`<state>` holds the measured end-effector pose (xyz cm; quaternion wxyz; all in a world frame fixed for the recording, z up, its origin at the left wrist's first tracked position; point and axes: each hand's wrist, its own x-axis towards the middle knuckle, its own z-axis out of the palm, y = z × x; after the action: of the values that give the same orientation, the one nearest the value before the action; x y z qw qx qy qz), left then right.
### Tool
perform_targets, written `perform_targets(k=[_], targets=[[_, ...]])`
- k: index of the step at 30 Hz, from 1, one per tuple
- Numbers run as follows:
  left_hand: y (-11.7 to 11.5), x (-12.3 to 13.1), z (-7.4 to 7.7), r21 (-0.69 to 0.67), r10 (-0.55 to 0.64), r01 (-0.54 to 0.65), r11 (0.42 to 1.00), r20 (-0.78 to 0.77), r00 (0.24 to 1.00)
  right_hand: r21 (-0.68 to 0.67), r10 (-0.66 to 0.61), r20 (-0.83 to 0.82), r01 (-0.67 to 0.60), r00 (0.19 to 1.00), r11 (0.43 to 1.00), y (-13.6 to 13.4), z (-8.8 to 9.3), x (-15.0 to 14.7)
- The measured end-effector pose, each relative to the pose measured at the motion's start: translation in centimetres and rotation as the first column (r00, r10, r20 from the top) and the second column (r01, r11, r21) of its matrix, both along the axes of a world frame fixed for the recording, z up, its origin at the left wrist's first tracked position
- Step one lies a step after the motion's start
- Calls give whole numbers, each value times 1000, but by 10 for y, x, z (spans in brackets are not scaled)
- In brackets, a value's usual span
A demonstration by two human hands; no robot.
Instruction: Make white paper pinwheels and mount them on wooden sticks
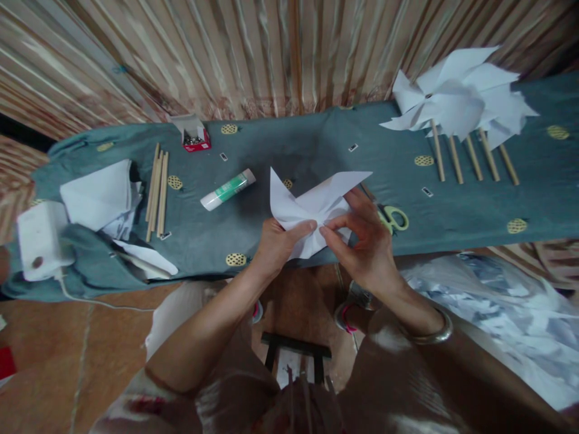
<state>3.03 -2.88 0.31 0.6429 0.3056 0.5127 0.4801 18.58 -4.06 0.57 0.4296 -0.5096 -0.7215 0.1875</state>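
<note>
A white paper pinwheel with curled blades is held up over the table's near edge. My left hand grips it from the left, thumb pressed near the centre. From the right, my right hand pinches the paper beside the centre, thumb and index finger close together. Just beyond my right hand lie green-handled scissors, partly hidden by it. A glue stick with a green label lies to the left of the pinwheel.
Finished pinwheels on sticks lie at the back right. Leftward are loose wooden sticks, a small red box, folded white paper and a white power block. A plastic bag of paper pieces stands at the lower right.
</note>
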Motion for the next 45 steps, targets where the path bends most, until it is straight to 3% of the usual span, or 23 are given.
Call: perform_targets(k=[4, 7, 11, 16, 26, 30, 34, 38, 45], targets=[[4, -2, 2, 18, 17, -17, 1000, -9, 1000, 10, -30, 9, 30, 999, 999, 1, -1, -1], [14, -10, 7, 59, 111, -109, 992, -32, 993, 37, -50, 1, 50, 999, 998, 7, 2, 5], [31, -29, 17, 155, 284, -278, 948, -20, 959, 56, -154, -7, 155, 988, 986, 23, 3, 23], [47, -55, 29, 251, 396, -388, 887, 18, 918, 74, -249, -23, 250, 968, 965, 45, -9, 36], [58, -94, 45, 320, 555, -556, 767, 104, 825, -68, -140, 71, 145, 988, 987, 65, -22, -10], [53, -86, 41, 283, 496, -517, 808, 145, 856, -109, -74, 69, 81, 995, 991, 69, -25, -36], [44, -70, 34, 155, 432, -460, 874, 184, 883, -147, -68, 40, 73, 997, 986, 72, -32, -63], [41, -66, 36, 65, 344, -375, 925, 283, 895, -157, -30, 10, 32, 999, 987, 71, -34, -88], [36, -75, 45, -8, 287, -312, 950, 421, 861, 65, 148, -62, -144, 987, 987, 94, -27, -128]])
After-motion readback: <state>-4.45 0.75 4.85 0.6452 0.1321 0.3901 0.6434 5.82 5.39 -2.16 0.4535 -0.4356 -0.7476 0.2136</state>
